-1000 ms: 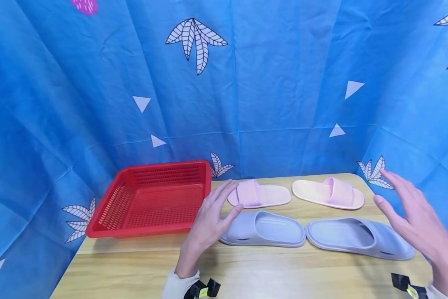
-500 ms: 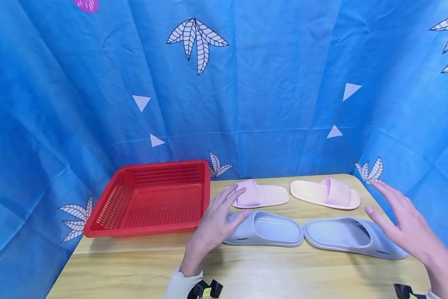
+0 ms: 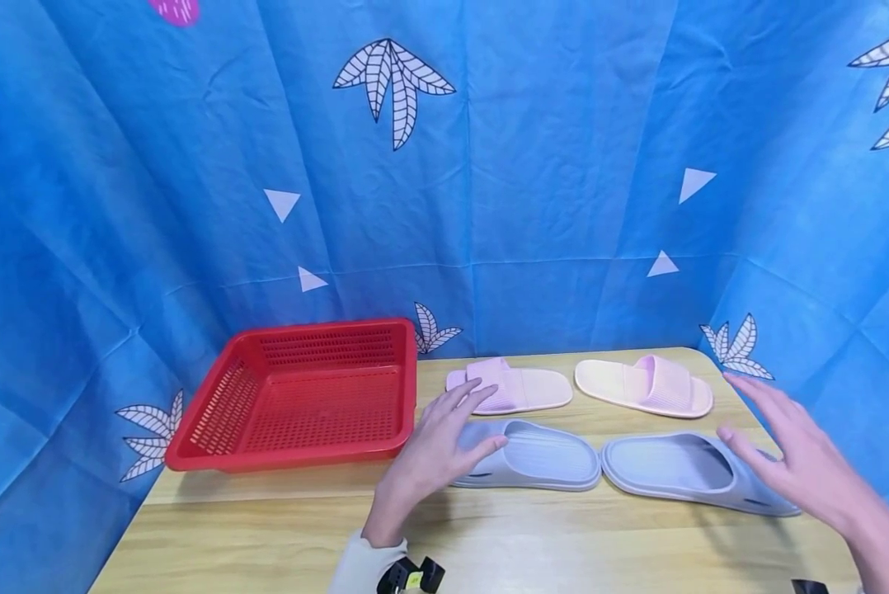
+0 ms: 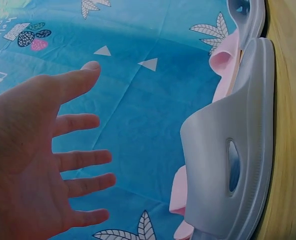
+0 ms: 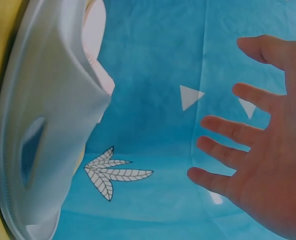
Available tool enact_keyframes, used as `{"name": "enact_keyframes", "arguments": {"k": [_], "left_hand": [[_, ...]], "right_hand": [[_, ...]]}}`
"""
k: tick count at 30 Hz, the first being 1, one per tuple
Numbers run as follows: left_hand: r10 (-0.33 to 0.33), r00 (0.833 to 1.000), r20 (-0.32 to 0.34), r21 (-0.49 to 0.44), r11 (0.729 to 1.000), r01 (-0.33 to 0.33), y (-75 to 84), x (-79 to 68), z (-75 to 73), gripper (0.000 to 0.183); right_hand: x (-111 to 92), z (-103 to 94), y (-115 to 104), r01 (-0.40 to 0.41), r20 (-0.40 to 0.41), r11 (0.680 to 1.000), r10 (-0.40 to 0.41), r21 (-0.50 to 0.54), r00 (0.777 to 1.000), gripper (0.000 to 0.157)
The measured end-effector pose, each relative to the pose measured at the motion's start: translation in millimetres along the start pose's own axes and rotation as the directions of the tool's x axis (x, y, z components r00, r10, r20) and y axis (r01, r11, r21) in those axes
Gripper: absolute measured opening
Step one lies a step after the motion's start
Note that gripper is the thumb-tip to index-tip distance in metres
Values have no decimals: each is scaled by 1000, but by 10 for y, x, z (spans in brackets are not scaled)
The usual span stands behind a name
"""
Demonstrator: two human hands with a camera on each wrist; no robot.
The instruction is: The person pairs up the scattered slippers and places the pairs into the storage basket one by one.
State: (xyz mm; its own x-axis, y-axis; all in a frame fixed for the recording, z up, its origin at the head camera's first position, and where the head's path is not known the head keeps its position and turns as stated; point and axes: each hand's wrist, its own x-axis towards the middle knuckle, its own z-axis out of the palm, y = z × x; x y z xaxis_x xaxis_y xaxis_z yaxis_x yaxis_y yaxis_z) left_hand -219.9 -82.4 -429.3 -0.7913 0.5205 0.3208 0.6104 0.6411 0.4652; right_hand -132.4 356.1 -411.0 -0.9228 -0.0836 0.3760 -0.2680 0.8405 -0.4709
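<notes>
My left hand (image 3: 433,450) hovers with fingers spread beside the left grey slipper (image 3: 552,455), overlapping its toe in the head view. In the left wrist view that slipper (image 4: 213,155) stands apart from the fingertips, its side slot showing. On the right, my right hand (image 3: 793,462) is held in the air by the toe of the other grey slipper (image 3: 670,462), fingers apart and holding nothing. The two grey slippers lie heel to heel. Behind them are two pink slippers, the left one (image 3: 537,388) partly covered by my left fingers, the right one (image 3: 600,375) fully visible.
A red plastic basket (image 3: 396,450) with perforated walls stands at the left of the wooden table (image 3: 266,536). A blue patterned curtain (image 3: 548,165) hangs behind the table and along both sides.
Both hands have shifted slightly inward, the left to the right and the right to the left, and a little lower. The slippers and basket stay in place.
</notes>
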Motion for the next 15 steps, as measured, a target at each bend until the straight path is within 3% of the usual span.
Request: {"name": "enact_keyframes", "arguments": {"k": [15], "left_hand": [[-40,998,50,-33,999,42,-45,3,43,70]], "right_hand": [[-41,106,67,49,10,999,-49,-19,999,78]]}}
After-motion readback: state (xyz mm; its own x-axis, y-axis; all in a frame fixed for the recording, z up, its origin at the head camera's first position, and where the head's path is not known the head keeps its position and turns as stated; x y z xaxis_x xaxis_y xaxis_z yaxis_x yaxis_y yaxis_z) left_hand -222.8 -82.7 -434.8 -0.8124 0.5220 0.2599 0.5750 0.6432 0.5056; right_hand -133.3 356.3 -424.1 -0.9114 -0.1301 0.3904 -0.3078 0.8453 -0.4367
